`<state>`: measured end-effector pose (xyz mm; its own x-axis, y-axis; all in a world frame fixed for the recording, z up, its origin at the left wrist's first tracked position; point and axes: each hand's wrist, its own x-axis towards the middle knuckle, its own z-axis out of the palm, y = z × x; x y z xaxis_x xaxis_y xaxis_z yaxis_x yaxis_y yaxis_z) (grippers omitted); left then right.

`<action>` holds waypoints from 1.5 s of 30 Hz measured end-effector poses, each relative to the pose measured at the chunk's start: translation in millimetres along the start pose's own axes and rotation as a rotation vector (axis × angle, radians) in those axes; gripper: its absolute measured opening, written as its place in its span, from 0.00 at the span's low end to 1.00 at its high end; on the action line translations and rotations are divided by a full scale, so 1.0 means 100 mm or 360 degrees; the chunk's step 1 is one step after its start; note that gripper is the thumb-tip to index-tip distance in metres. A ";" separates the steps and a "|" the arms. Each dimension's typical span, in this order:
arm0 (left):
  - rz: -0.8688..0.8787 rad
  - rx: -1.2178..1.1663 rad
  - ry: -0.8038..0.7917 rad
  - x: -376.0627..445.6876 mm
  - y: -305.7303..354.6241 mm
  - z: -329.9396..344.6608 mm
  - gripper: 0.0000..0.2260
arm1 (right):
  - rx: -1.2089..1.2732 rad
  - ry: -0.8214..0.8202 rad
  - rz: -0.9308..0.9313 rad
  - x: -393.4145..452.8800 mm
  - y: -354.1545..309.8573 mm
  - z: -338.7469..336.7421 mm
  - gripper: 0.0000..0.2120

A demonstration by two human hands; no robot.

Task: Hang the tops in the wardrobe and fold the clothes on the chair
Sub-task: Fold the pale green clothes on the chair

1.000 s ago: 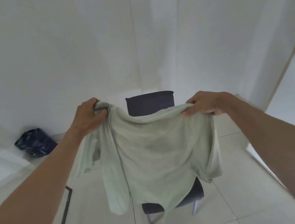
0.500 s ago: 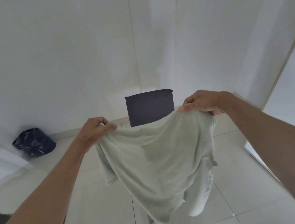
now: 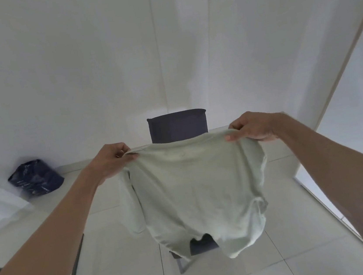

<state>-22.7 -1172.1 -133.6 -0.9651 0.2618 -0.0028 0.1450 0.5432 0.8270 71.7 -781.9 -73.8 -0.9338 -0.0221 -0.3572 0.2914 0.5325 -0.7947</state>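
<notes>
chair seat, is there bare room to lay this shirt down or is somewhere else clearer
The pale green shirt, held by the left hand and right hand, hides most of the dark chair; only a bare sliver of seat shows below its hem. Bare floor tiles lie left of the chair, bordered by the dark bag and a thin black frame.

Two bare forearms come in from the lower left and lower right of the frame, uncovered all the way to the picture's edge, with no sleeve showing. The left hand (image 3: 112,160) and right hand (image 3: 251,127) wear no gloves, rings, watch or wristband. Short, plain fingernails show.
</notes>
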 end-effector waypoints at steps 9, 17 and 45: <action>0.0169 0.0244 0.0034 -0.01 0.11 0.10 0.09 | -0.0476 0.0389 -0.0230 0.06 0.20 0.13 0.14; 0.0111 0.0602 0.0613 -0.12 -0.09 0.39 0.10 | -0.0747 0.0768 -0.0395 0.07 0.29 0.22 0.13; -0.0686 0.1407 0.0012 -0.80 -0.92 1.81 0.13 | -0.1148 -0.0360 0.0350 0.28 2.09 0.54 0.09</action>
<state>80.5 -1098.7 -311.3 -0.9746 -0.1023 -0.1995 -0.1118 0.9930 0.0373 117.7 -717.1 -276.9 -0.7828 0.0172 -0.6221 0.1855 0.9606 -0.2068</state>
